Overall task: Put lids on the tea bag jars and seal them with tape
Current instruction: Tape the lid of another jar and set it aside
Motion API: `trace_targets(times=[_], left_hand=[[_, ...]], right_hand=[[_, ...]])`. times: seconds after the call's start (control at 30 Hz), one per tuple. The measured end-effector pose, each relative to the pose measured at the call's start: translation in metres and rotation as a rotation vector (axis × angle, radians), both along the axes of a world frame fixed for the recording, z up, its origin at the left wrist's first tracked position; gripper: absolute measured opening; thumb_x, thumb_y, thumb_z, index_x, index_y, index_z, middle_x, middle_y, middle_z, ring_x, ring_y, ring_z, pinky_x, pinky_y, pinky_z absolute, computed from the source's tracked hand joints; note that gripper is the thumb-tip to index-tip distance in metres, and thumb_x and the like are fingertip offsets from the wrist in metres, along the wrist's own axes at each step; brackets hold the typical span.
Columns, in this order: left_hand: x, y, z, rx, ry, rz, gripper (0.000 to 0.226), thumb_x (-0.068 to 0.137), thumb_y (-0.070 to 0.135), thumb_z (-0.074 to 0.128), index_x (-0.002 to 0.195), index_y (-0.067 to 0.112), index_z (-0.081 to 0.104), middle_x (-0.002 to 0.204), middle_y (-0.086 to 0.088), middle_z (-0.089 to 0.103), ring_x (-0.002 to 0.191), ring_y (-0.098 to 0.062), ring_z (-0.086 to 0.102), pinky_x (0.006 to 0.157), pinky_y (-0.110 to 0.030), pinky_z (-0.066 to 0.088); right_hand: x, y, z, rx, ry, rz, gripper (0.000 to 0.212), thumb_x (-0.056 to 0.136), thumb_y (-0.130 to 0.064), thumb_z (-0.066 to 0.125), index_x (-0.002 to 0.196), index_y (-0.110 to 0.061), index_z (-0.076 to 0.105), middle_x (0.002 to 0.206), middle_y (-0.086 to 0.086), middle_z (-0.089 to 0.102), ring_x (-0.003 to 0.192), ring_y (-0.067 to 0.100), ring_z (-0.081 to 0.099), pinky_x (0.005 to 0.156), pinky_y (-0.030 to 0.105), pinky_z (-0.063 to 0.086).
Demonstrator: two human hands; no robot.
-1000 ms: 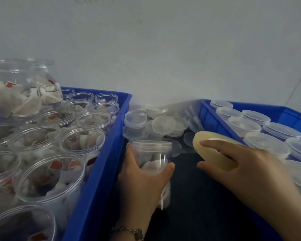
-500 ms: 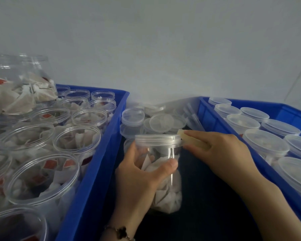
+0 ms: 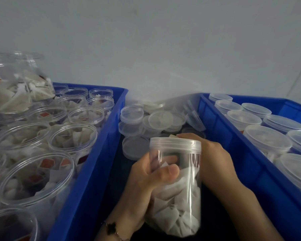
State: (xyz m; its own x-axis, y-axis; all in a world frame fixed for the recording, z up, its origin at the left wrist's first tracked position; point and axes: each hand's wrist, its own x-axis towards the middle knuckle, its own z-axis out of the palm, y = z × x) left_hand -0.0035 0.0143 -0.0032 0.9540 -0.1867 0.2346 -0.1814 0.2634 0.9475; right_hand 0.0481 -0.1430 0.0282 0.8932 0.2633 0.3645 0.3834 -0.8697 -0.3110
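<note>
A clear plastic jar [image 3: 179, 202] holding white tea bags is lifted above the dark surface between two blue crates. A clear lid [image 3: 175, 144] sits on its top. My left hand [image 3: 146, 186] grips the jar's upper body, thumb across the front. My right hand [image 3: 214, 164] reaches behind the jar at lid height and holds a roll of tape [image 3: 172, 136], of which only a small beige edge shows past the lid. The rest of the roll is hidden by the jar and the hand.
Left blue crate [image 3: 94, 164] holds several open jars of tea bags. Right blue crate [image 3: 236, 145] holds several lidded jars. A pile of loose clear lids [image 3: 156, 121] lies on the dark surface behind the held jar. A grey wall stands behind everything.
My left hand has raised the jar and brought it closer. My right hand carried the tape roll from the right to the back of the jar's lid.
</note>
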Motion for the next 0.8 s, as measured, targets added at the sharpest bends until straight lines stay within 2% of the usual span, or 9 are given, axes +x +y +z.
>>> trace_targets(times=[0.07, 0.13, 0.27, 0.37, 0.5, 0.57, 0.67, 0.73, 0.8], left_hand=[[0.002, 0.001, -0.002, 0.044, 0.001, -0.02, 0.069, 0.06, 0.042, 0.073, 0.121, 0.015, 0.059, 0.114, -0.008, 0.068, 0.108, -0.023, 0.064, 0.086, -0.033, 0.054], [0.007, 0.001, -0.006, 0.109, -0.003, 0.001, 0.076, 0.058, 0.047, 0.076, 0.125, 0.02, 0.053, 0.117, -0.001, 0.066, 0.11, -0.017, 0.063, 0.084, -0.024, 0.052], [0.018, -0.003, -0.013, 0.169, 0.145, 0.184, 0.091, 0.028, 0.053, 0.075, 0.107, 0.038, 0.033, 0.115, 0.013, 0.046, 0.098, -0.003, 0.055, 0.066, -0.011, 0.05], [0.014, 0.0, -0.013, 0.248, 0.125, 0.278, 0.082, 0.033, 0.056, 0.073, 0.106, 0.047, 0.039, 0.114, 0.013, 0.046, 0.095, 0.0, 0.055, 0.06, -0.004, 0.046], [0.005, 0.002, -0.01, 0.276, 0.033, 0.41, 0.051, 0.056, 0.048, 0.068, 0.104, 0.051, 0.054, 0.111, 0.023, 0.057, 0.094, 0.018, 0.053, 0.064, -0.006, 0.046], [0.007, -0.001, -0.005, 0.24, -0.027, 0.442, 0.048, 0.066, 0.037, 0.062, 0.111, 0.052, 0.052, 0.112, 0.024, 0.062, 0.095, 0.017, 0.055, 0.065, -0.001, 0.044], [0.011, 0.0, -0.005, 0.155, -0.018, 0.534, 0.064, 0.081, 0.031, 0.06, 0.139, 0.038, 0.034, 0.121, 0.019, 0.061, 0.091, 0.012, 0.058, 0.069, -0.004, 0.043], [0.006, -0.002, -0.009, 0.249, -0.055, 0.537, 0.077, 0.075, 0.048, 0.057, 0.144, 0.038, 0.025, 0.113, 0.029, 0.058, 0.096, 0.016, 0.055, 0.073, -0.007, 0.042], [0.001, -0.005, -0.013, 0.239, -0.065, 0.528, 0.091, 0.067, 0.061, 0.059, 0.145, 0.037, 0.019, 0.105, 0.038, 0.056, 0.099, 0.02, 0.052, 0.075, -0.006, 0.042]], right_hand=[[0.001, -0.001, -0.007, 0.016, 0.044, 0.0, 0.035, 0.084, -0.055, 0.044, 0.116, -0.043, 0.052, 0.093, -0.014, 0.065, 0.086, 0.009, 0.06, 0.071, 0.029, 0.045], [0.004, -0.003, -0.012, -0.031, 0.067, -0.02, 0.031, 0.088, -0.053, 0.048, 0.117, -0.042, 0.049, 0.093, -0.015, 0.063, 0.086, 0.007, 0.059, 0.07, 0.027, 0.043], [0.01, -0.009, -0.022, -0.075, 0.024, -0.075, 0.043, 0.091, -0.037, 0.055, 0.13, -0.038, 0.037, 0.105, -0.013, 0.063, 0.089, 0.006, 0.06, 0.071, 0.025, 0.045], [0.011, -0.008, -0.028, -0.072, 0.043, -0.085, 0.037, 0.092, -0.037, 0.054, 0.125, -0.034, 0.038, 0.098, -0.013, 0.062, 0.081, 0.005, 0.058, 0.064, 0.025, 0.041], [0.007, -0.008, -0.031, -0.044, 0.054, -0.021, 0.027, 0.088, -0.039, 0.056, 0.113, -0.033, 0.048, 0.096, -0.015, 0.058, 0.08, 0.003, 0.055, 0.067, 0.023, 0.043], [0.002, -0.01, -0.028, 0.077, 0.143, 0.114, 0.048, 0.083, -0.022, 0.063, 0.124, -0.04, 0.045, 0.107, -0.02, 0.053, 0.094, 0.0, 0.054, 0.076, 0.018, 0.046], [-0.002, -0.011, -0.023, 0.194, 0.238, 0.269, 0.086, 0.074, 0.001, 0.06, 0.136, -0.05, 0.029, 0.116, -0.026, 0.044, 0.106, -0.012, 0.045, 0.079, 0.006, 0.043], [-0.002, -0.008, -0.024, 0.202, 0.198, 0.281, 0.091, 0.077, 0.003, 0.056, 0.145, -0.047, 0.019, 0.125, -0.023, 0.042, 0.103, -0.018, 0.042, 0.08, -0.001, 0.037], [0.0, -0.006, -0.026, 0.23, 0.123, 0.284, 0.083, 0.083, -0.001, 0.054, 0.146, -0.044, 0.02, 0.131, -0.023, 0.041, 0.105, -0.023, 0.037, 0.082, -0.005, 0.03]])
